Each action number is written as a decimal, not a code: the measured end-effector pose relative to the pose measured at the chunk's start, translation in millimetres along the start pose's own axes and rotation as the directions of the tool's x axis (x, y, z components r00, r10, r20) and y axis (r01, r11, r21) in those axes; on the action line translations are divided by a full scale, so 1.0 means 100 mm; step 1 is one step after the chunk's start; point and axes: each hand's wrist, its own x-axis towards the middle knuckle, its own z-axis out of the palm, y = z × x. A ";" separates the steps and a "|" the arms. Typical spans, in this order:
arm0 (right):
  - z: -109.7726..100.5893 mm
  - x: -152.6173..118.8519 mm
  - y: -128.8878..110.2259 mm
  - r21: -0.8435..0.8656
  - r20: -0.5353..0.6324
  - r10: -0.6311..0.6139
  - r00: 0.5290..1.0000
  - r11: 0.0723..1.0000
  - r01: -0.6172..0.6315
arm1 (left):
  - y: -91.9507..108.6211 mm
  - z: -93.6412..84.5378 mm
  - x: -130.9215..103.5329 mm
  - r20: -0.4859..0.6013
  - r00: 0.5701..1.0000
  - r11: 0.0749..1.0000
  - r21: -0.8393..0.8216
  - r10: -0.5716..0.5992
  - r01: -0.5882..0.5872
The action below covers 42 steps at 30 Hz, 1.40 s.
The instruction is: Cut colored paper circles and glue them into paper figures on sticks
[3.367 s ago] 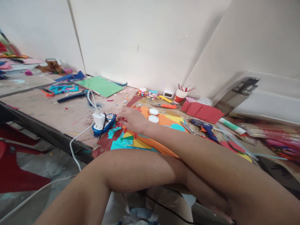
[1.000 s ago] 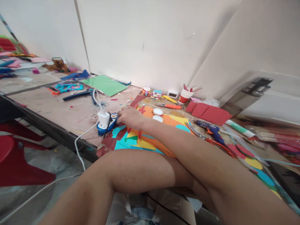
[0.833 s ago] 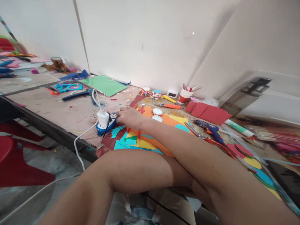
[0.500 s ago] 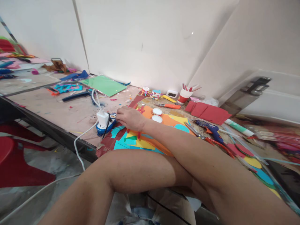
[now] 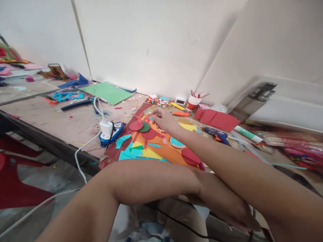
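Note:
My right hand [image 5: 165,121] reaches over red paper strips [image 5: 145,143] and paper discs on the worktable. Its thumb and fingertips are drawn together; what they hold, if anything, is too small to name. Just left of it lie a red paper disc [image 5: 136,126] and a dark green paper disc [image 5: 145,127]. My left arm crosses beneath the right one, with my left hand [image 5: 233,210] low at the right, near a black cable. Its fingers are blurred and partly hidden. Orange paper [image 5: 161,153] and a round blue-topped piece [image 5: 177,142] lie between the arms.
A white charger [image 5: 106,127] sits plugged into a blue power strip [image 5: 116,132]. At the back stand a paper cup of pencils [image 5: 193,102] and a small white clock [image 5: 180,101]. A blue glue gun [image 5: 219,134], red paper [image 5: 218,119] and a bottle [image 5: 252,101] are rightward.
My right hand has moved right, away from the power strip, and red and green discs with strips now show there. My left hand has come out to the right from beneath the right arm.

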 end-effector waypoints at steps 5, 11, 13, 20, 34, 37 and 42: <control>-0.14 -0.25 0.09 0.022 0.027 0.037 0.999 0.999 -0.037 | 0.07 -0.16 -0.04 0.158 0.980 0.988 -0.110 0.122 -0.106; -0.40 -0.52 0.03 0.140 -0.016 0.089 0.996 0.986 -0.086 | 0.06 -0.19 -0.02 0.142 0.933 0.918 0.183 0.330 -0.353; -0.52 -0.62 0.03 0.184 -0.077 0.121 0.990 0.977 -0.106 | 0.03 -0.18 0.01 0.213 0.868 0.802 0.331 0.449 -0.497; -0.93 -1.00 0.25 0.261 -0.271 0.126 0.954 0.964 -0.053 | -0.05 -0.19 -0.04 -0.075 0.792 0.702 0.518 0.606 -0.488; -1.32 -1.27 0.58 0.225 -0.478 0.116 0.871 0.974 -0.006 | -0.36 -1.29 -0.39 -0.802 0.550 0.922 -0.004 -0.235 0.388; -1.44 -1.34 0.58 0.024 -0.353 0.101 0.930 0.995 -0.098 | -0.44 -1.34 -0.51 -0.675 0.622 0.840 0.006 -0.396 0.542; -1.53 -1.40 0.59 -0.382 0.017 0.143 0.990 0.916 -0.125 | -0.45 -1.30 -0.60 -0.429 0.704 0.733 0.130 -0.566 0.668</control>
